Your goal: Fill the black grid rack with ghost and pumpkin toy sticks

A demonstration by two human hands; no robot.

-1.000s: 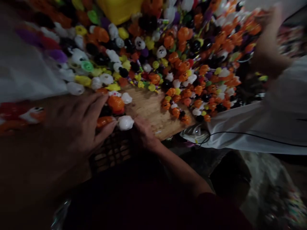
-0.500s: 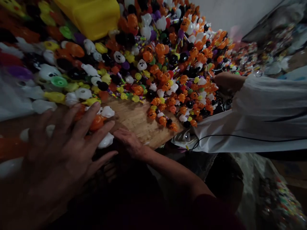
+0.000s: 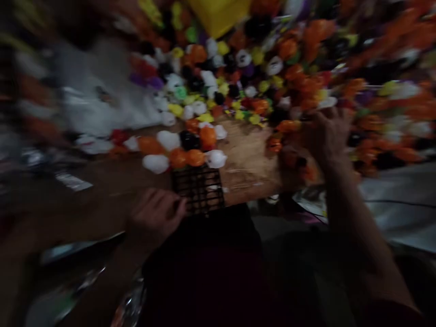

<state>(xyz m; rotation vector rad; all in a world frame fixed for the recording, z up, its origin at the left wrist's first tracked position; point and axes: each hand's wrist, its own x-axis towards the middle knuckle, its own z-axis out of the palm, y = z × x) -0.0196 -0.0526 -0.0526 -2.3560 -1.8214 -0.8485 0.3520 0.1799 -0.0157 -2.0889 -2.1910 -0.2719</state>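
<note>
Toys point(image 3: 195, 157) in orange, white and black bunch against the 12 o'clock side of a black grid point(image 3: 198, 188), though whether they sit in its cells or on top is too dim to tell. The left hand point(image 3: 156, 213) lies just beside it at 8 o'clock, fingers loosely curled; whether they hold anything, I cannot tell. The right hand point(image 3: 327, 136), at 2 o'clock, dips into a heap of similar toys point(image 3: 260, 106); its fingers bend downward with the ends hidden, so a grip cannot be confirmed. A hasty pull there might drag neighbours loose, since the pile looks untidy and interlocked. Rounded toys by the grid could roll if a hand brushed them, and the grid itself, near the 6 o'clock edge of the desk point(image 3: 248, 156), might slip off if knocked. No brand or label can be read: the yellow container point(image 3: 221, 16) towards 12 o'clock shows no lettering, a shiny strip point(image 3: 73, 180) at 9 o'clock is too blurred, and the white heads point(image 3: 243, 57) carry only dark smudges
</note>
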